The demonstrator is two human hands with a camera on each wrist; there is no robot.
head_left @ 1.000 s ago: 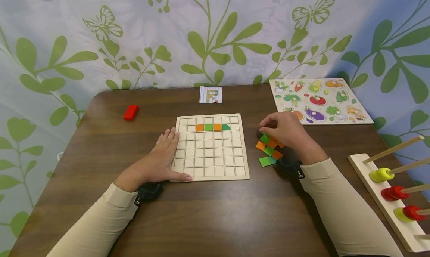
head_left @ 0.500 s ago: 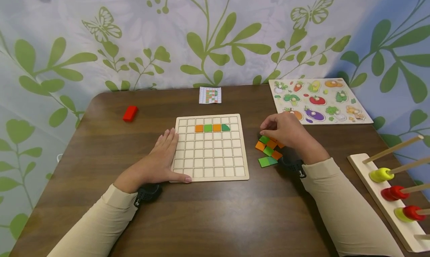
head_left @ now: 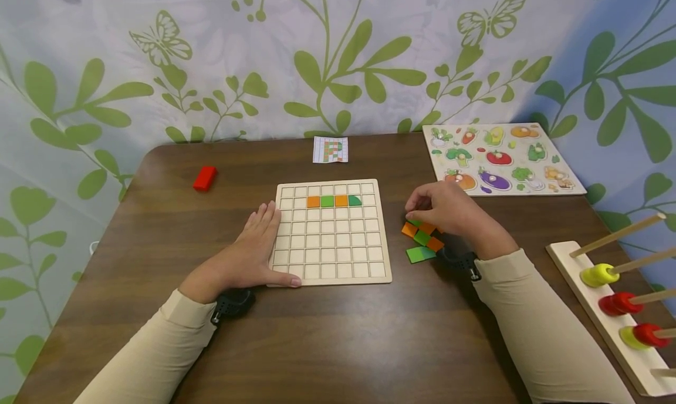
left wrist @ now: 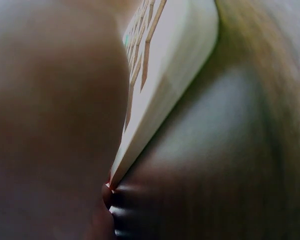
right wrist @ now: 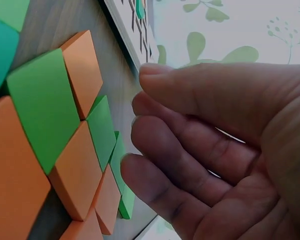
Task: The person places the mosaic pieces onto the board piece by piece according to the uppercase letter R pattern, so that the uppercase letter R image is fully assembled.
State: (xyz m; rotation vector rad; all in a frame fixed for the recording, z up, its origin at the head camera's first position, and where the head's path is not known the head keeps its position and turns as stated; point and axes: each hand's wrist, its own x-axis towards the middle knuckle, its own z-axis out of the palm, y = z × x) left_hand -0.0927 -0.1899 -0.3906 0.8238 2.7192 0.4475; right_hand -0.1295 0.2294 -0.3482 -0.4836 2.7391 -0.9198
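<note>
My left hand (head_left: pixel 244 253) lies spread along the left side of a light wooden grid board (head_left: pixel 328 239), thumb on its near edge. In the left wrist view the board's pale rim (left wrist: pixel 177 65) shows beside the blurred hand. One row of the board holds two orange tiles (head_left: pixel 314 202), a green tile (head_left: pixel 327 201) and a dark green rounded tile (head_left: pixel 354 201). Over a loose heap of green and orange tiles (head_left: pixel 422 238) hovers my right hand (head_left: pixel 449 207). Its fingers are loosely bent, thumb near the index finger, and no tile shows between them in the right wrist view.
Behind the board lies a small pattern card (head_left: pixel 330 150). A red block (head_left: pixel 205 178) is at the left. To the right are a vegetable puzzle board (head_left: pixel 507 160) and a wooden peg stand with rings (head_left: pixel 575 257). A patterned cloth hangs behind the table.
My right hand has shifted slightly left and towards me, covering more of the heap's far green tile. My left hand and the board have stayed in place.
</note>
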